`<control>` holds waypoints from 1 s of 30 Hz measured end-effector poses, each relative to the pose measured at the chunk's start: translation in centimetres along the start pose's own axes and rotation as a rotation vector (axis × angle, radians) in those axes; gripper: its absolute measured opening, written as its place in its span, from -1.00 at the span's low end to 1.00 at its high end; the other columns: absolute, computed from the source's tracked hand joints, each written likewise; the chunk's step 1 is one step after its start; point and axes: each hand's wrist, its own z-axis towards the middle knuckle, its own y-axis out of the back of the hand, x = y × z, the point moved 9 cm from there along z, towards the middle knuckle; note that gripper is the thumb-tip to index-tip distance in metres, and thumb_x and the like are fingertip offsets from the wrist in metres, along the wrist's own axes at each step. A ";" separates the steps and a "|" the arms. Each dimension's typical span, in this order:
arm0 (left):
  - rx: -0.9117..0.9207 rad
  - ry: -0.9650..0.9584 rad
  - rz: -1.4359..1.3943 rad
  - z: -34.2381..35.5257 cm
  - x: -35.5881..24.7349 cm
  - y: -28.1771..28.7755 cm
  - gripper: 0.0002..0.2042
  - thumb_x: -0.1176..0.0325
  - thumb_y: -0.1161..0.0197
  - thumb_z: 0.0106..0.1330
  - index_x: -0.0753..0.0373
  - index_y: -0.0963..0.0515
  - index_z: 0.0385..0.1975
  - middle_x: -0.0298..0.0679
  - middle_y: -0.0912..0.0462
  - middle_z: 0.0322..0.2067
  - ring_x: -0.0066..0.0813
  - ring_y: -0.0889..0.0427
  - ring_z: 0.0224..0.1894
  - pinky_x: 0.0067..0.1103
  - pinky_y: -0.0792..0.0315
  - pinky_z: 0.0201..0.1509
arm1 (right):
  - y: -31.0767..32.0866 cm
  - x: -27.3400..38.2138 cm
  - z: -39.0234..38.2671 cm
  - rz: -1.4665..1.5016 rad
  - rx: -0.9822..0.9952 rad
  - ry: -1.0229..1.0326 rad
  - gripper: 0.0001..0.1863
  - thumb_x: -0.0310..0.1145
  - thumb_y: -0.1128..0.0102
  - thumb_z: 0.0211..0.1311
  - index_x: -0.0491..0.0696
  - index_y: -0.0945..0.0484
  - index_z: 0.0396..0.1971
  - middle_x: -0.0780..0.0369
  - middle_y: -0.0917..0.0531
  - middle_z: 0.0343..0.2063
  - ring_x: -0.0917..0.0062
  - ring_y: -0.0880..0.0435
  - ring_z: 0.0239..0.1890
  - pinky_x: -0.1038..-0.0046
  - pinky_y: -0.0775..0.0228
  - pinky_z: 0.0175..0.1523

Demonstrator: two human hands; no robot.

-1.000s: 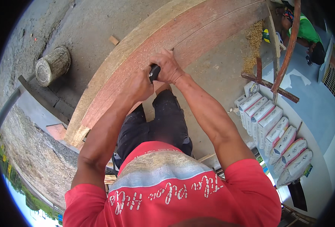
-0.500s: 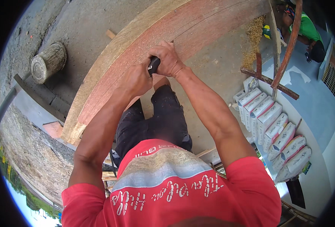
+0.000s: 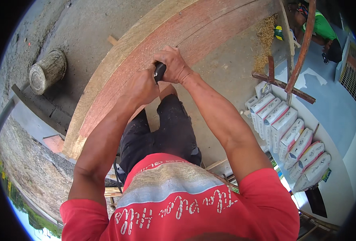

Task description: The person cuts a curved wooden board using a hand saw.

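Observation:
Both my hands are closed on a black-handled tool (image 3: pixel 160 72), over a long, thick reddish wooden board (image 3: pixel 105 94). My left hand (image 3: pixel 141 85) grips it from the near left side. Against the tool's other side, and slightly farther off, my right hand (image 3: pixel 172 64) is wrapped round it with its knuckles over the wood. Only a short piece of black handle shows between the hands; the rest of the tool is hidden, so its kind cannot be told. A thin dark line runs along the board's face, away from my right hand toward the upper right.
A dirty bucket (image 3: pixel 47 72) lies on its side on the concrete at the left. At the right stands a row of several white bags (image 3: pixel 284 124). Wooden posts (image 3: pixel 300 52) and a heap of shavings (image 3: pixel 266 42) are beyond. A person in green (image 3: pixel 325 27) crouches at the upper right.
The whole view has shifted slightly, with most things a little lower and to the left. Both hands keep the same hold on the black-handled tool, in nearly the same place over the board.

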 end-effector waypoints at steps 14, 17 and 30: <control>0.016 -0.043 0.056 -0.8 1.8 0.3 -0.65 0.52 -0.15 0.16 0.44 -0.50 -0.01 0.31 -0.65 -0.37 0.29 -0.67 -0.27 -0.07 -0.53 -0.15 | -0.6 2.3 -0.3 0.057 -0.071 0.107 -0.71 -0.35 -0.49 -0.28 0.15 -0.60 -0.45 0.40 -0.64 -0.44 0.34 -0.55 -0.27 0.26 -0.29 -0.01; -0.007 -0.039 -0.001 -1.0 0.7 0.2 -0.67 0.51 -0.12 0.18 0.45 -0.50 -0.05 0.32 -0.64 -0.37 0.30 -0.67 -0.26 -0.06 -0.52 -0.14 | -0.3 1.2 -0.6 0.079 -0.027 0.042 -0.76 -0.23 -0.49 -0.20 0.13 -0.58 -0.51 0.33 -0.66 -0.46 0.23 -0.55 -0.26 0.17 -0.32 0.01; 0.029 -0.001 0.037 0.3 -0.3 1.0 -0.68 0.57 -0.17 0.12 0.44 -0.52 -0.09 0.33 -0.63 -0.41 0.31 -0.67 -0.27 -0.07 -0.54 -0.17 | -0.5 0.9 0.4 0.116 -0.009 0.059 -0.73 -0.31 -0.51 -0.27 0.15 -0.63 -0.47 0.40 -0.65 -0.44 0.36 -0.57 -0.23 0.30 -0.29 0.05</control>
